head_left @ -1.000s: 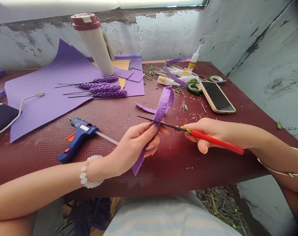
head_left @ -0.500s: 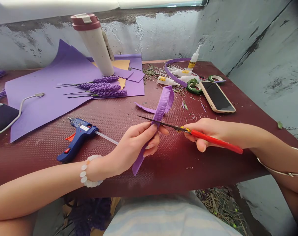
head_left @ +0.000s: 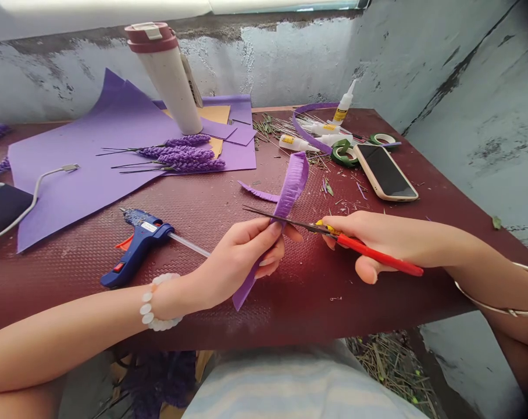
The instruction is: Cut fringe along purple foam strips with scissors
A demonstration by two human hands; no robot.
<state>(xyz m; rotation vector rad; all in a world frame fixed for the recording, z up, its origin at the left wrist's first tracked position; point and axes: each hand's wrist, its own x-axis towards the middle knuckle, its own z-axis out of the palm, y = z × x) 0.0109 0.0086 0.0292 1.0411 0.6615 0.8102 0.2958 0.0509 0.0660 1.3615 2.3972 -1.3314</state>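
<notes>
My left hand [head_left: 250,250] pinches a purple paper strip [head_left: 290,189] between thumb and fingers. The strip's upper part is cut into a fringe and curls over, with a thin fringed tail trailing left. Its uncut lower end hangs below my palm. My right hand [head_left: 364,238] is closed around a pair of red-handled scissors [head_left: 377,256]. Their dark blades cross the strip just above my left thumb, pointing left. A blue hot glue gun [head_left: 137,244] with a clear glue stick in its back lies left of my left hand.
Purple paper sheets [head_left: 72,169] cover the back left, bearing several purple flower stems [head_left: 185,157] and a white tumbler [head_left: 172,87]. Glue bottles [head_left: 343,107], green tape rolls [head_left: 343,154], wires and a phone [head_left: 386,171] occupy the back right. A charging cable [head_left: 39,186] lies far left.
My right hand has shifted slightly left with the scissors, and its thumb has swung lower, away from the handle. My left hand holds the strip in nearly the same place.
</notes>
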